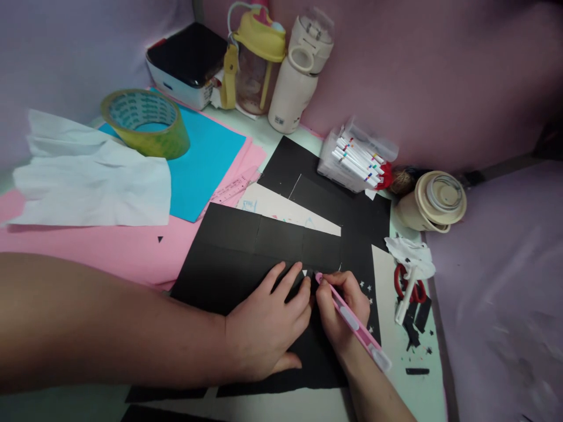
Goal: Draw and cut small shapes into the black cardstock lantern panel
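My left hand lies flat on a sheet of black paper, fingers spread and pressing it down. My right hand is closed around a pink craft knife, whose tip touches the black paper just beyond my left fingertips. Small cut-out shapes show white in the black paper beside the knife tip and to the right of my right hand.
Pink and blue paper sheets, white tissue and a tape roll lie at left. At the back stand a black-topped box and two bottles. A marker box, a lidded cup, red scissors and black scraps sit at right.
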The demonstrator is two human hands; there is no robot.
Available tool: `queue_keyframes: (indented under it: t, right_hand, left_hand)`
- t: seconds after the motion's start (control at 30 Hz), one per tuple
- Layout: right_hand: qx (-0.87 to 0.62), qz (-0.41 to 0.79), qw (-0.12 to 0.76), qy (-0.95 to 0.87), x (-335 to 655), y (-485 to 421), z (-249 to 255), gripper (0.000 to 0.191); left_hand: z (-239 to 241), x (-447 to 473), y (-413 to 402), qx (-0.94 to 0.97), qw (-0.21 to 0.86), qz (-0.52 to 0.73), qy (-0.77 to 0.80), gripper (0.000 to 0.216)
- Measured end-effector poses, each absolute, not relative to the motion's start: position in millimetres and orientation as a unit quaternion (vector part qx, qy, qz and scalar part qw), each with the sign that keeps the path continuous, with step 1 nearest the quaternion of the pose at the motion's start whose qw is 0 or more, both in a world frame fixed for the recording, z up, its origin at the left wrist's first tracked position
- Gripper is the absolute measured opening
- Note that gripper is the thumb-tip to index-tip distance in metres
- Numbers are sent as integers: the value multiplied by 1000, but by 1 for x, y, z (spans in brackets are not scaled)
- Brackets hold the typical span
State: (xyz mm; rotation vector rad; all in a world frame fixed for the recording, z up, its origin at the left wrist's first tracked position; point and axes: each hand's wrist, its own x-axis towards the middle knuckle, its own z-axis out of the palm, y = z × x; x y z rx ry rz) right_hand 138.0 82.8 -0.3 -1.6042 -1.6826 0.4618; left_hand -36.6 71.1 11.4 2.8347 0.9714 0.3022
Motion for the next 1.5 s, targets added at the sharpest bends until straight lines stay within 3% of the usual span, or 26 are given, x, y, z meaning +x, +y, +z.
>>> queue_keyframes:
  t: [0.9, 1.17, 1.27, 1.37, 1.5]
  right_hand:
    - [-592, 227, 368, -680, 142, 81, 3, 15]
    - [-630, 250, 433, -594, 142, 84, 12, 6]
    - [-639, 305, 444, -549, 150, 88, 24, 9]
    - [-637, 387, 395, -537, 161, 90, 33, 10]
    - [-628, 414, 379, -539, 169, 89, 31, 8]
  left_hand:
    - [9, -38, 71, 943, 72, 92, 312, 80]
    - [12, -39, 72, 942, 67, 88, 316, 80]
    - [12, -40, 72, 943, 71, 84, 315, 79]
    - [12, -42, 75, 943, 78, 85, 312, 75]
    - [13, -43, 78, 945, 87, 84, 305, 71]
